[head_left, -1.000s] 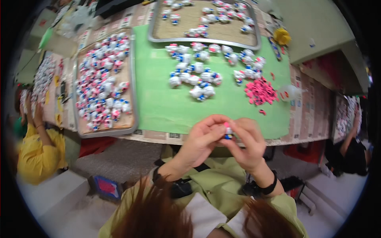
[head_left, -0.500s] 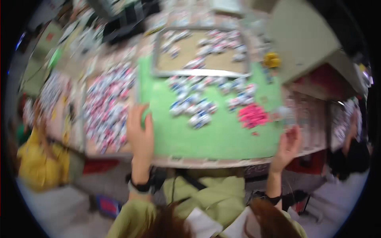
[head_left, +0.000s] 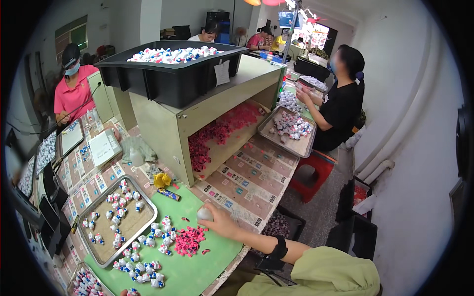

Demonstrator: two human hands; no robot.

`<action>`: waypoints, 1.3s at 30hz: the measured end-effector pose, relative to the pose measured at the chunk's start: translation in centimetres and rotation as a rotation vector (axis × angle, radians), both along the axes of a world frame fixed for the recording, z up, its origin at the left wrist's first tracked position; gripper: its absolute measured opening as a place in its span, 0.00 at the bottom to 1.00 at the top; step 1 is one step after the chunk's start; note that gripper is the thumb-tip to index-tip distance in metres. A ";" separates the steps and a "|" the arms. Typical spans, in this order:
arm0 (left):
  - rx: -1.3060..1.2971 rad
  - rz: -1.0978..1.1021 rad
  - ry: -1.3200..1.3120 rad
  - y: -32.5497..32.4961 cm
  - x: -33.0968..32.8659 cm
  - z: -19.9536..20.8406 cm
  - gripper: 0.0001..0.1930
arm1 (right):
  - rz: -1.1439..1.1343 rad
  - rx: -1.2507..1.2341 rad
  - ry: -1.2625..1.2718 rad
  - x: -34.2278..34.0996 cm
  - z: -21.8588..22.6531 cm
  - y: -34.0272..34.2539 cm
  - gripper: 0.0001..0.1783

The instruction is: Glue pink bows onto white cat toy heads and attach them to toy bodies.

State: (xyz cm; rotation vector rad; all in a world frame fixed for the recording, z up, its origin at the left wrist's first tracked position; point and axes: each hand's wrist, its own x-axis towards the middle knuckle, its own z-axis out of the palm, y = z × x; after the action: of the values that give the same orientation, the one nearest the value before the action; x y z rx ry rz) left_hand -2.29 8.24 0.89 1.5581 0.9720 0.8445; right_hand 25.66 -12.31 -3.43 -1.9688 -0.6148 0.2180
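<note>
Head view: one right hand (head_left: 220, 223) grips one white ball (head_left: 204, 213).

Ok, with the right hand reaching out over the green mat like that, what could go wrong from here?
The right hand rests on a small whitish round object near the green mat's edge; it could roll off the table. The forearm passes close to the pink pieces and might sweep them away. The small white figures lie loose beside them, easily knocked. The left hand is out of view.
</note>
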 end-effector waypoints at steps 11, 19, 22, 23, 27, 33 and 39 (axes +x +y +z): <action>-0.881 -0.351 -0.462 -4.9 2.1 0.1 0.15 | 0.333 0.488 0.837 -7.4 6.6 0.2 0.28; -0.818 -0.222 -0.393 -6.1 2.6 -0.8 0.23 | 0.431 0.418 0.832 -10.4 4.4 1.5 0.24; -0.810 -0.245 -0.405 -5.7 2.5 -1.4 0.21 | 0.368 0.390 0.883 -10.8 5.0 2.3 0.24; -0.803 -0.247 -0.411 -5.9 2.7 -0.8 0.20 | 0.343 0.367 0.864 -11.2 5.6 2.2 0.23; -0.793 -0.344 -0.408 -6.1 2.9 -0.8 0.22 | 0.190 0.401 0.477 -12.7 6.9 1.4 0.19; -0.765 -0.343 -0.431 -6.4 2.7 -0.9 0.20 | 0.316 0.521 0.087 -13.0 6.0 1.4 0.25; -0.773 -0.367 -0.416 -6.9 2.8 -0.8 0.19 | 0.390 0.428 -0.046 -12.6 5.5 0.9 0.26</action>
State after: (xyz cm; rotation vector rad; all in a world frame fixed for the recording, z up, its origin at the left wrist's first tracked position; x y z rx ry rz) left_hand 0.55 1.36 0.10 0.8063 0.5710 0.4200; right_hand 13.04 -11.39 2.05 -1.4360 -0.9873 0.2565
